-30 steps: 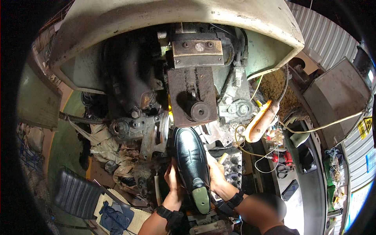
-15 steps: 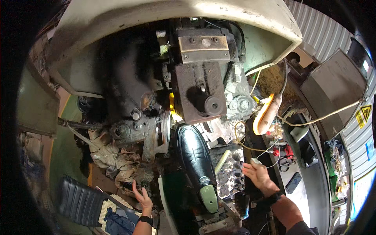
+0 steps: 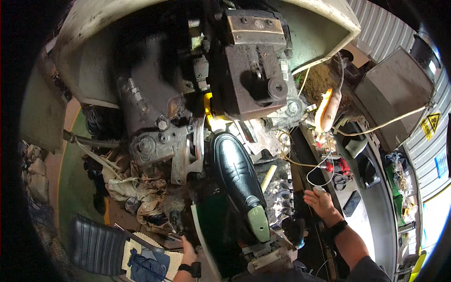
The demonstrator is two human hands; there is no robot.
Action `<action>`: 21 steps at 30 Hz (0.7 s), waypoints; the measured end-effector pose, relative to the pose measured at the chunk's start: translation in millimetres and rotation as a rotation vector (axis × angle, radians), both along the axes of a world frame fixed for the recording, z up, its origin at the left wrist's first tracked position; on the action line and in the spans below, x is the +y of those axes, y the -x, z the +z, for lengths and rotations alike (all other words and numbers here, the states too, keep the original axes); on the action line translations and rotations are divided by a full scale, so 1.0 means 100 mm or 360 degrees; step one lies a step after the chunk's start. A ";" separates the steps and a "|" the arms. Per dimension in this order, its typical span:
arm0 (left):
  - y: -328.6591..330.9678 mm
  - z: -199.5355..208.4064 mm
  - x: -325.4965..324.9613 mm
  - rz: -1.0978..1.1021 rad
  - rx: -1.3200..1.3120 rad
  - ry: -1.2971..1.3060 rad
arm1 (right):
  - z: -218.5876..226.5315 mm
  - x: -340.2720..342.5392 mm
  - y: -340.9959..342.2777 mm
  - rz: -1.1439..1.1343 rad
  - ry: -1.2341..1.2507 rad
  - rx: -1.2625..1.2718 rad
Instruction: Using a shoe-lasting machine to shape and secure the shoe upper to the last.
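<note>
A glossy black leather shoe (image 3: 236,170) sits in the machine, toe away from me, with a green last (image 3: 257,223) showing at its heel end. Above its toe hangs the dark metal head (image 3: 247,80) of the machine. To the right of the shoe, my right hand (image 3: 321,205) is held in the air with its fingers stretched out. A small whitish piece shows at its thumb; I cannot make out what it is. My left hand (image 3: 188,254) is low on the left, beside the chair, a finger extended and the others partly hidden. Neither hand touches the shoe.
A lit lamp (image 3: 328,111) hangs on a cable at the right. Beyond my right hand a side bench carries a red tool (image 3: 339,165), scissors (image 3: 340,182) and a phone (image 3: 351,203). Crumpled cloths (image 3: 136,195) and a black chair (image 3: 97,244) are at the left.
My left hand has drawn down toward me. My right hand has moved slightly to the right. The view has shifted, so the shoe and machine head appear higher; the shoe remains in the machine.
</note>
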State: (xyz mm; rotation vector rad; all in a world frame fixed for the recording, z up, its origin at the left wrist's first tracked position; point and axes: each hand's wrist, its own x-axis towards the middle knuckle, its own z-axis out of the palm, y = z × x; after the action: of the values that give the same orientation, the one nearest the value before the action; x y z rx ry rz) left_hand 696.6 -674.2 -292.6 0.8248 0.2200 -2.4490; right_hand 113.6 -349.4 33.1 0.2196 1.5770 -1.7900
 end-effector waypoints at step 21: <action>2.34 4.01 0.82 0.0321 -0.1185 0.2146 | 0.40 -0.72 -0.53 0.0840 0.0102 0.0820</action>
State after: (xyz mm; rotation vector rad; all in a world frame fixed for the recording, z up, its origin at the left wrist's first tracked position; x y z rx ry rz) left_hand 463.1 -592.0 108.8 0.8541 -1.3554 -1.3861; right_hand 166.5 -421.8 72.9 -0.6806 1.7044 -1.5293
